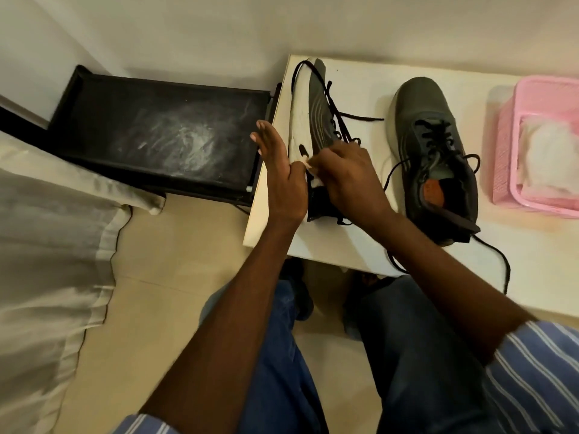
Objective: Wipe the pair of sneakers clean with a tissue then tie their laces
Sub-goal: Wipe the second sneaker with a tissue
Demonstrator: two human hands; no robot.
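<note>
Two dark grey sneakers with loose black laces are on a white table (344,245). The left sneaker (316,104) lies tipped on its side near the table's left edge, its pale sole facing left. My left hand (282,173) has straight fingers and presses flat against that sole. My right hand (347,177) pinches a small white tissue (311,175) against the sneaker's heel end. The right sneaker (435,151) stands upright to the right, untouched, with a lace hanging over the table's front edge.
A pink plastic basket (507,145) holding a white tissue pack (548,151) stands at the table's right. Left of the table sits a dusty black tray-like shelf (163,133). A pale bedsheet (53,245) hangs at far left. My knees are under the table's front edge.
</note>
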